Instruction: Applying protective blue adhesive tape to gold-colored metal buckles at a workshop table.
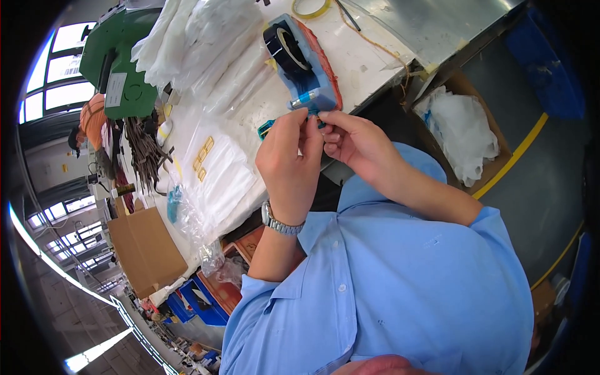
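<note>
My left hand (pixel 287 162), with a metal watch (pixel 278 220) on its wrist, and my right hand (pixel 362 147) meet at the table's edge. Both pinch a small piece with blue film (pixel 321 123), mostly hidden by the fingers. Right behind them stands a blue tape dispenser (pixel 319 69) with a dark roll (pixel 286 49); blue tape (pixel 304 97) shows at its near end. Beside my left hand lies a small blue-green frame-like piece (pixel 265 129). Several gold buckle-like frames (pixel 203 157) rest on white plastic further left.
Clear plastic bags (pixel 206 44) cover the table's far left. Dark straps (pixel 145 147) hang near a green machine (pixel 122 56). A yellow tape ring (pixel 311 7) lies at the back. On the right floor, a cardboard box holds white bags (pixel 462 134). Another person (pixel 94 122) is far left.
</note>
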`<state>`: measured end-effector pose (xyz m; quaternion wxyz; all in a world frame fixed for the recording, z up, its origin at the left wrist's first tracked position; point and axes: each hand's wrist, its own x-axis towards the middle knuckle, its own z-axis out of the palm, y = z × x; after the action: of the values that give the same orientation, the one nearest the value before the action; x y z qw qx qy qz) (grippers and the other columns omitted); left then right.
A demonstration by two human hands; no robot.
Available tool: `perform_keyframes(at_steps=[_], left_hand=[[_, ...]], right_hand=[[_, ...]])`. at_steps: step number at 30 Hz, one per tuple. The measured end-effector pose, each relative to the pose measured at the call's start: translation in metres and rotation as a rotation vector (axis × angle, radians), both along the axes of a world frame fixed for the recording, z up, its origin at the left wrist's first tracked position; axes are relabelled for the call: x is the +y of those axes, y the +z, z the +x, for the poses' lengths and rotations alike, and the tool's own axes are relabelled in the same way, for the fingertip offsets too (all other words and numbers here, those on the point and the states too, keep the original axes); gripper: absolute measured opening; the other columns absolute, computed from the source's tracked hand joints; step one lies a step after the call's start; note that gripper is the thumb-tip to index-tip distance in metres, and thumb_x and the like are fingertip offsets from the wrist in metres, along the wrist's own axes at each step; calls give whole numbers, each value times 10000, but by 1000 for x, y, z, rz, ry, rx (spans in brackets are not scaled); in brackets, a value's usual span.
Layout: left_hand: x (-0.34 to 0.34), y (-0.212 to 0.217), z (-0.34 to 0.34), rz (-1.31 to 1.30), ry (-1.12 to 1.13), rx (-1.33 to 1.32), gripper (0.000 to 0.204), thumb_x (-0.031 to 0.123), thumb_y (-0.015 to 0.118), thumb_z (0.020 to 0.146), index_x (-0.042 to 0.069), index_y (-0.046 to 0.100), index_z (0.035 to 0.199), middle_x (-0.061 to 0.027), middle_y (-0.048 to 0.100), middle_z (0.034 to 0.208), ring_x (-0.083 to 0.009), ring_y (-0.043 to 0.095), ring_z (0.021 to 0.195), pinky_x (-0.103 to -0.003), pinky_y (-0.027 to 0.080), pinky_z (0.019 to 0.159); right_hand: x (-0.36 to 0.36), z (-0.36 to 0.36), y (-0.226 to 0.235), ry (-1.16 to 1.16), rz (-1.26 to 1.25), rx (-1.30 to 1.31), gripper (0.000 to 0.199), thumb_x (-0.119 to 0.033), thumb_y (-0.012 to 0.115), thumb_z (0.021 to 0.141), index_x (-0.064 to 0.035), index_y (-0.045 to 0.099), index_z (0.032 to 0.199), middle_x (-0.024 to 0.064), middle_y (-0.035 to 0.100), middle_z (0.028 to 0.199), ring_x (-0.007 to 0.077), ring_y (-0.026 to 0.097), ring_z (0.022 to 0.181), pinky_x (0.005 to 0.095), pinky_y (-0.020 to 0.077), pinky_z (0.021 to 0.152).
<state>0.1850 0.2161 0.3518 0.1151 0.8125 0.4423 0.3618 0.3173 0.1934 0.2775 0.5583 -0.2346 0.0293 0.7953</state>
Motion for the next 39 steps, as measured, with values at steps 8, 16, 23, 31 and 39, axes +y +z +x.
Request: perform_keyframes(at_steps=[8,16,23,31,39], left_hand=[[-41,-3,-18,-254,49,-89,211,-6,753,908,29,722,1114,-113,706,903,-213,679,726,-332,539,635],[-17,22,-18,107,-213,162,235,-18,768,838,11,745,1070,-113,706,1030,-313,661,911,-392,547,772],[-22,13,-24,35,-203,230,120,-12,733,869,4,699,983,-119,695,950,-315,633,855,-415,518,722],[-22,-17,-31,-93,-126,31,142,12,693,937,-2,690,1078,-146,667,921,-330,620,858,-406,499,750],[-34,1,-39,-313,-11,-216,298,-10,690,963,3,664,1260,-132,735,1016,-233,716,908,-326,563,798]], right_hand=[[-34,17,7,-111,188,-682,197,-139,740,968,36,799,1035,1,649,829,62,543,727,240,437,637],[-38,11,33,-159,548,-1260,114,-40,745,913,42,778,985,43,626,750,96,558,658,261,430,585],[-42,3,37,-255,613,-1450,115,-35,742,898,25,769,992,83,643,779,158,587,612,302,453,555],[-34,1,29,-240,608,-1522,115,-31,735,919,30,755,1015,82,636,792,150,575,622,297,454,565],[-32,0,38,-248,588,-1374,123,-30,728,961,54,748,1049,50,646,815,82,581,688,245,463,613]])
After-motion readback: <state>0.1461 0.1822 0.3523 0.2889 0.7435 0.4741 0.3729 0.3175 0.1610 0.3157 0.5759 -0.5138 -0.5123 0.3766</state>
